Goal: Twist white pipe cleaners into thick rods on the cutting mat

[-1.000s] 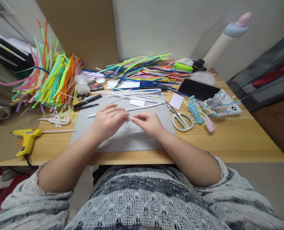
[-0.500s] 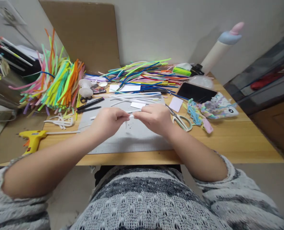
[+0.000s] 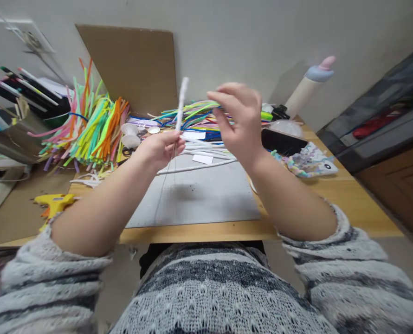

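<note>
Pinched between thumb and fingertips of my left hand [image 3: 166,147] is a white pipe cleaner [image 3: 181,104], standing nearly upright above the grey mat [image 3: 199,199]. Thin wire-like strands [image 3: 166,181] hang below that hand. My right hand [image 3: 240,120] is raised to the right of the pipe cleaner, apart from it, with its fingers bent and spread and nothing seen between them. Behind and below the hands, several loose white pipe cleaners [image 3: 206,147] lie at the mat's back edge, beside a small white card [image 3: 203,159].
Bundled coloured pipe cleaners [image 3: 88,132] stand at left, near a yellow glue gun [image 3: 55,202] and a pen holder [image 3: 13,130]. Loose coloured ones [image 3: 192,113] lie along the wall. A dark phone-like slab [image 3: 283,141] and a pastel decorated case [image 3: 312,162] are at right.
My hands have risen and parted; the right one has let go and moved up and right. The left has turned the white pipe cleaner upright. The view has shifted slightly.
</note>
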### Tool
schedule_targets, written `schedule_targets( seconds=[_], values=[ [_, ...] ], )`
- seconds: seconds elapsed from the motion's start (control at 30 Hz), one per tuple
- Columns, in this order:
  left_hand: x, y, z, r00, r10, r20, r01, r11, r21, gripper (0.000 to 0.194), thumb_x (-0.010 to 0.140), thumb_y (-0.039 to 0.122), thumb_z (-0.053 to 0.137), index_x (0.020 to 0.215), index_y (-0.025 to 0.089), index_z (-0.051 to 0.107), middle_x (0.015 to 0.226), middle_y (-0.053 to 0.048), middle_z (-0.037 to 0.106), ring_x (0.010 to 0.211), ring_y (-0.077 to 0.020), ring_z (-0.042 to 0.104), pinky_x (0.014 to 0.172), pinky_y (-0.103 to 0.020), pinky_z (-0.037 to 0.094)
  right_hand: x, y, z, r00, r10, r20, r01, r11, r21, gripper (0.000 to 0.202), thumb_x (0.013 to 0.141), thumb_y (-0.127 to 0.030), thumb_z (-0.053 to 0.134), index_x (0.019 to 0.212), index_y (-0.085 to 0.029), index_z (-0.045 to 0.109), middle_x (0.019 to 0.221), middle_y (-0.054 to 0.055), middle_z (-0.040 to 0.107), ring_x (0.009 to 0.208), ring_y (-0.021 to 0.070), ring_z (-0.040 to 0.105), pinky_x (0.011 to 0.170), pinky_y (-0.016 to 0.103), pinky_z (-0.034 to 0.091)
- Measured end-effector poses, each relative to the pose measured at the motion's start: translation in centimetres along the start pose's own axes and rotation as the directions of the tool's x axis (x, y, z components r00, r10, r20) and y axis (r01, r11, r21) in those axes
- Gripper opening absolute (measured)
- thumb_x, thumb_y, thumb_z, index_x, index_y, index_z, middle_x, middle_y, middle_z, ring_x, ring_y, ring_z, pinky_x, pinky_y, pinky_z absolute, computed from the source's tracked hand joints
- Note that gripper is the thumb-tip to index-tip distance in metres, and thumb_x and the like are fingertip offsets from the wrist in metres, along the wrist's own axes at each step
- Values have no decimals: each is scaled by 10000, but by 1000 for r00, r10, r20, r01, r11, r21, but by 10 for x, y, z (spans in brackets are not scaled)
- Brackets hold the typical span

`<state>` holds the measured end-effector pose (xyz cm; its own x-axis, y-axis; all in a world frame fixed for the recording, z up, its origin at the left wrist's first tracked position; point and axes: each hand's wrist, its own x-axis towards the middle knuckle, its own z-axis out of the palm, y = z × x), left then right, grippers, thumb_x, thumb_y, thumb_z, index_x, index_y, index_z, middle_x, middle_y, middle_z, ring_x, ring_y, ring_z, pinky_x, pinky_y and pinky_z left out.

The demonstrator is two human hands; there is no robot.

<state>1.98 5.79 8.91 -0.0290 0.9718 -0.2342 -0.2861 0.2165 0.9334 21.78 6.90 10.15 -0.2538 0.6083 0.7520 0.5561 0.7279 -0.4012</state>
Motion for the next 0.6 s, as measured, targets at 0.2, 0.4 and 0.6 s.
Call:
schedule_targets(
  seconds=[0.2,0.4,0.6],
  values=[
    [10,-19,14,968,14,-251,-115,912,-394,124,837,108,534,722,151,548,615,22,577,627,-54,612,695,-163,523,-38,-15,59,781,396,483,-592,714,373,101,849,-253,526,831,-163,567,764,17,620,741,138,604,718,293,496],
    [0,-49,11,960,123,-253,-205,920,-333,57,763,170,663,782,184,611,693,58,619,578,-21,533,524,-139,384,-47,-35,64,478,453,753,-869,118,480,142,923,-267,396,875,-180,498,587,-56,508,385,49,439,405,180,398],
    [-15,-35,5,994,36,-102,-78,895,-439,113,680,118,694,712,150,591,634,45,588,529,-45,512,507,-170,382,-34,-40,40,430,244,869,-903,100,418,144,926,-259,378,880,-186,493,514,-83,438,305,24,252,300,129,195]
  ],
)
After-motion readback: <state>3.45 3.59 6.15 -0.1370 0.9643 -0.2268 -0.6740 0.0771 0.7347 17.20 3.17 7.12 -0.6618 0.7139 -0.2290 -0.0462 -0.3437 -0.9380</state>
